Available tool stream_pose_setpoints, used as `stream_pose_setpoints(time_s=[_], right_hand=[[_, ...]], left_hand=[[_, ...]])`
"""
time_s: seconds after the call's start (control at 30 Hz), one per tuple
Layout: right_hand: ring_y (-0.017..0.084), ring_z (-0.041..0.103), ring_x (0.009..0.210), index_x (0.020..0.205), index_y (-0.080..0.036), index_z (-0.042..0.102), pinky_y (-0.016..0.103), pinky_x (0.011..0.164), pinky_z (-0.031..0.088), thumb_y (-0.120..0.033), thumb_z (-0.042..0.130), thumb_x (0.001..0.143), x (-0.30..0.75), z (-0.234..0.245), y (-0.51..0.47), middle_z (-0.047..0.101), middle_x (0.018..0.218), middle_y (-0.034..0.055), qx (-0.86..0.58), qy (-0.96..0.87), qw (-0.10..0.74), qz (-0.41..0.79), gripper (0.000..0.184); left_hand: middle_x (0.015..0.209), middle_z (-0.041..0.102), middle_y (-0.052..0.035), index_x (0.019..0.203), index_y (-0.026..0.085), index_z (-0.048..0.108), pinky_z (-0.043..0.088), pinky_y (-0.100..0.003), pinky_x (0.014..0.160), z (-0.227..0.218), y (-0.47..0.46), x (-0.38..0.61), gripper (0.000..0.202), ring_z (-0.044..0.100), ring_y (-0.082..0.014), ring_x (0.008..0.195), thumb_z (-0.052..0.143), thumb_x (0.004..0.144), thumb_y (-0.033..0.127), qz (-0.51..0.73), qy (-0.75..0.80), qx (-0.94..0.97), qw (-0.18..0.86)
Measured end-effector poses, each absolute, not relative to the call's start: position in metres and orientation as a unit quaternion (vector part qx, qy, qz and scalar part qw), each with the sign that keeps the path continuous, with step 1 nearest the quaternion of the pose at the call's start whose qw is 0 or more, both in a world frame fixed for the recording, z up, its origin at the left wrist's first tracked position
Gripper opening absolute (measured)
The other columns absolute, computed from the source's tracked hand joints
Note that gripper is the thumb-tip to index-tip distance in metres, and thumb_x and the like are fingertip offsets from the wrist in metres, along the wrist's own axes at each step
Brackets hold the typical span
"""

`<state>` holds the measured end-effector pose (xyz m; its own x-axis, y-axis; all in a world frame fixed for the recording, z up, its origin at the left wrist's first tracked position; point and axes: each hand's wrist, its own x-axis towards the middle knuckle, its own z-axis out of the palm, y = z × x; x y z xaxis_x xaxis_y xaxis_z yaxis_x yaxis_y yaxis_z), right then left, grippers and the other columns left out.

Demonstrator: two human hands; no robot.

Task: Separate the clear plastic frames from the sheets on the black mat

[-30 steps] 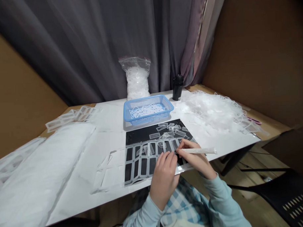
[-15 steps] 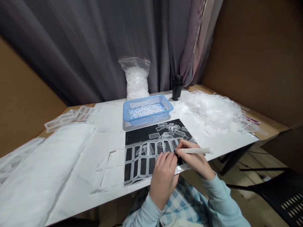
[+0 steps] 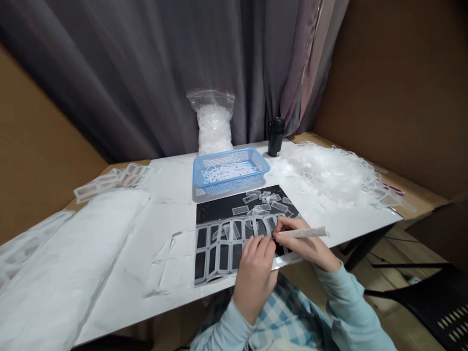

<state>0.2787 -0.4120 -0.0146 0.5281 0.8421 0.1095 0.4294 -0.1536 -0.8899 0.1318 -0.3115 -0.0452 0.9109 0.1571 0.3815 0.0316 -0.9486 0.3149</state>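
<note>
R hand: grip closed on thin white stick tool, pen-style, tip on translucent white die-cut sheet w/ rectangular frames. L hand: grip open, holds nothing, fingertips pressed flat on same sheet, just left of tip. Sheet lies on black rectangular mat, near edge of white worktop, centre. Loose clear rectangular pieces on far part of mat. Blue plastic mesh basket just beyond.
</note>
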Motion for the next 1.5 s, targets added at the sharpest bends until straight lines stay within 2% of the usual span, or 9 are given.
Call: stream_pose_setpoints(time_s=[0.33,0.57,0.87,1.2,1.43,1.5], right_hand=[[0.012,0.043,0.06,0.07,-0.019,0.053,0.022,0.053,0.029,-0.017,0.058,0.078,0.287,0.002,-0.413,0.051,0.062,-0.0038,-0.715,-0.473,0.451,0.249,0.009],[0.012,0.047,0.061,0.072,-0.019,0.056,0.022,0.055,0.033,-0.016,0.059,0.076,0.293,0.001,-0.413,0.056,0.065,-0.0034,-0.698,-0.472,0.46,0.28,0.006],[0.014,0.056,0.062,0.077,-0.019,0.057,0.024,0.058,0.043,-0.029,0.062,0.083,0.294,-0.021,-0.417,0.062,0.065,-0.0015,-0.71,-0.4,0.519,0.258,0.012],[0.013,0.05,0.06,0.075,-0.019,0.057,0.023,0.054,0.036,-0.023,0.061,0.082,0.288,-0.019,-0.415,0.056,0.064,-0.0034,-0.711,-0.421,0.506,0.246,0.009],[0.015,0.055,0.067,0.078,-0.018,0.062,0.024,0.058,0.039,-0.027,0.063,0.087,0.293,-0.015,-0.422,0.061,0.071,-0.0008,-0.709,-0.454,0.484,0.237,0.013],[0.016,0.058,0.072,0.08,-0.018,0.064,0.026,0.062,0.042,-0.03,0.063,0.089,0.295,-0.015,-0.423,0.065,0.078,0.0019,-0.704,-0.472,0.477,0.234,0.014]], left_hand=[[0.128,0.066,-0.0116,0.125,0.014,0.054,0.045,-0.056,0.111,-0.047,-0.312,0.132,0.048,0.059,-0.0311,0.122,0.052,0.078,0.002,0.206,0.051,0.964,0.158],[0.126,0.066,-0.0113,0.122,0.015,0.055,0.045,-0.055,0.112,-0.045,-0.312,0.133,0.047,0.06,-0.0303,0.122,0.052,0.077,0.002,0.206,0.053,0.964,0.158],[0.127,0.066,-0.0113,0.123,0.016,0.054,0.046,-0.055,0.111,-0.045,-0.312,0.132,0.049,0.06,-0.0305,0.122,0.054,0.076,0.001,0.205,0.049,0.966,0.148],[0.127,0.066,-0.0125,0.124,0.014,0.054,0.046,-0.057,0.109,-0.044,-0.311,0.131,0.047,0.06,-0.031,0.121,0.054,0.079,0.002,0.201,0.043,0.969,0.134],[0.127,0.066,-0.0116,0.122,0.015,0.055,0.046,-0.056,0.11,-0.043,-0.311,0.131,0.046,0.06,-0.031,0.121,0.056,0.079,0.002,0.198,0.044,0.97,0.133],[0.127,0.066,-0.0116,0.122,0.015,0.055,0.046,-0.055,0.11,-0.043,-0.311,0.131,0.045,0.06,-0.0309,0.121,0.056,0.078,0.002,0.197,0.044,0.97,0.134]])
